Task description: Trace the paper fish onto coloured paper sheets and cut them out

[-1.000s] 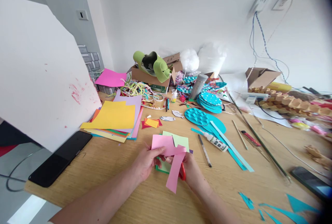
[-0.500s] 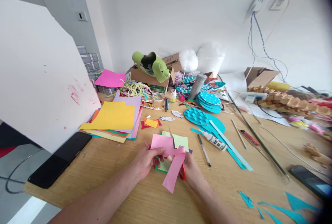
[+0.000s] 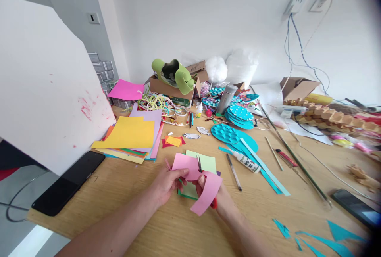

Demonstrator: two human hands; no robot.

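Observation:
My left hand [image 3: 169,183] pinches a sheet of pink paper [image 3: 185,162] by its lower edge, thumb on top. Red-handled scissors [image 3: 214,203] are in my right hand [image 3: 216,189], their dark blades showing at the right side of the paper. A long pink strip, partly cut from the sheet, curls down over my right fingers and hides much of the scissor handles. Beneath both hands lie light green paper [image 3: 208,162] and a darker green sheet on the table.
Left are stacked coloured papers [image 3: 127,134] and a black phone [image 3: 68,183]. Small orange and red pieces [image 3: 173,141] lie ahead. A pen [image 3: 234,172], a glue bottle [image 3: 245,162] and blue strips [image 3: 274,181] lie right; blue scraps [image 3: 336,243] are at lower right.
The pink strip has swung to the right and curled over my right hand. The scissors have shifted slightly right, with the blades now apart. My left hand is nearly still.

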